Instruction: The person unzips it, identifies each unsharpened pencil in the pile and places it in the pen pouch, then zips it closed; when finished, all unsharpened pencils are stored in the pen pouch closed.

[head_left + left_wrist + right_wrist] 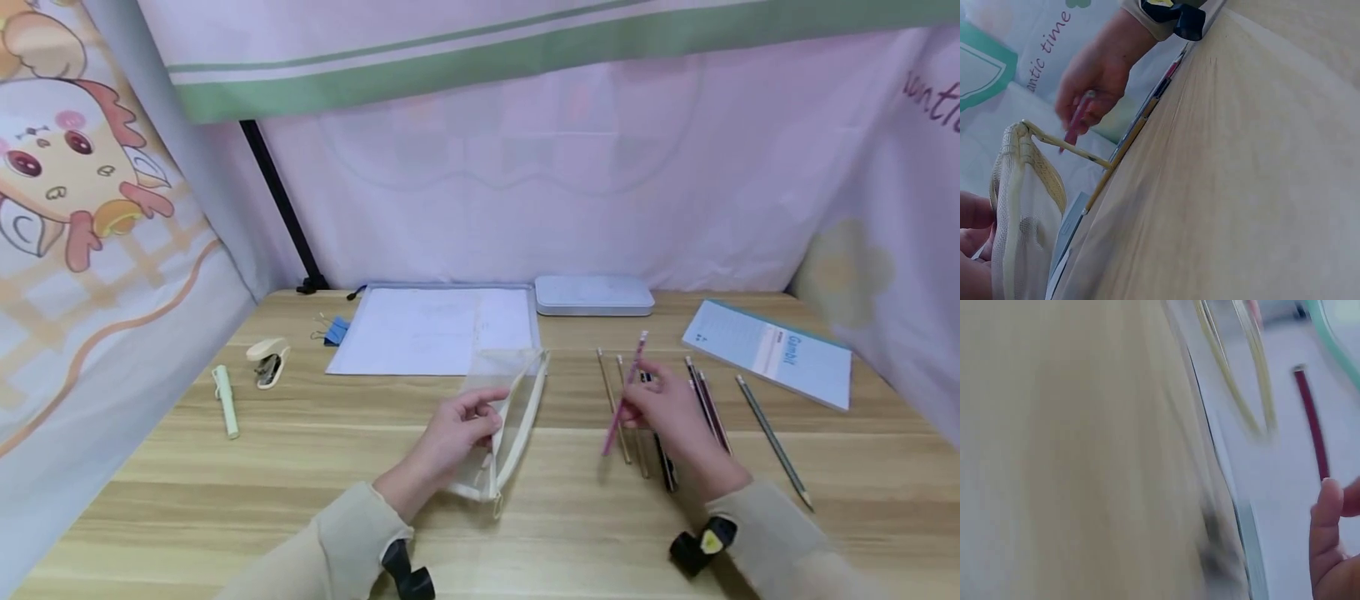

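Note:
My left hand (pixel 453 433) holds a cream mesh zip pouch (pixel 531 417) by its edge, slightly raised at the middle of the table. In the left wrist view, the pouch (pixel 1029 231) stands upright beside my fingers, its pull cord hanging from one end. To the right, my right hand (pixel 675 417) pinches a pink pencil (pixel 636 358) at a slant above the table. The right wrist view shows this pencil (pixel 1312 419) rising from the fingertips. Beneath and around that hand lie gold pencils (pixel 606 383), black pencils (pixel 663 467) and a dark red pencil (pixel 714 412).
A grey-green pencil (pixel 772 442) lies at right, below a blue notepad (pixel 765 350). Along the back are a white board (pixel 427 329) and a pale flat case (pixel 594 296). A blue binder clip (pixel 337 332), a stapler (pixel 268 362) and a light green pen (pixel 226 402) lie left.

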### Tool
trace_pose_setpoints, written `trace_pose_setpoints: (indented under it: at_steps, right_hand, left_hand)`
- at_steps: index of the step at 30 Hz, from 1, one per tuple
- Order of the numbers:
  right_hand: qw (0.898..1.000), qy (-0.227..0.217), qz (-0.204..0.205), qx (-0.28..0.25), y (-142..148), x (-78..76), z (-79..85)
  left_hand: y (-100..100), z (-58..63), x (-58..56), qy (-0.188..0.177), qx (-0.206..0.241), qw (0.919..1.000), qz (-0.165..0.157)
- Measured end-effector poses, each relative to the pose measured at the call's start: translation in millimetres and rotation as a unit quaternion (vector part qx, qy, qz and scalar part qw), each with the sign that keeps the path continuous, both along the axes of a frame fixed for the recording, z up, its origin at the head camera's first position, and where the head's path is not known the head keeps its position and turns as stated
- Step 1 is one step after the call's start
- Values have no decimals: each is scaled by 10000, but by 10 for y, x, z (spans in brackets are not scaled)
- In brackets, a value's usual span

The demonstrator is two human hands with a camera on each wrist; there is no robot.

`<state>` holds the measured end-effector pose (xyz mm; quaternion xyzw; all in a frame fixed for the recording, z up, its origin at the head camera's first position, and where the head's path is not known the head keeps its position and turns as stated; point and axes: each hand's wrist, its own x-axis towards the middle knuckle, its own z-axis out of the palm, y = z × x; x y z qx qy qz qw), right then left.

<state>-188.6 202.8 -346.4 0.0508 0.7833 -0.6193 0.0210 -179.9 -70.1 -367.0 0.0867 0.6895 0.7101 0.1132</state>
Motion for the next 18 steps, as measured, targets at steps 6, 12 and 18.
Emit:
trace_pose_setpoints:
  at_steps: [6, 12, 18]
  right_hand:
    - [9954, -123, 207, -926, -525, 53, -44]
    - [9937, -52, 239, -1090, -820, 56, -112]
    - [9926, -222, 399, -1128, -978, 122, -153]
  left_hand:
    - [70, 1, 3, 67, 121, 9999, -84]
    - [154, 6, 19, 122, 163, 9997, -113]
    - [227, 17, 31, 136, 128, 9998, -34]
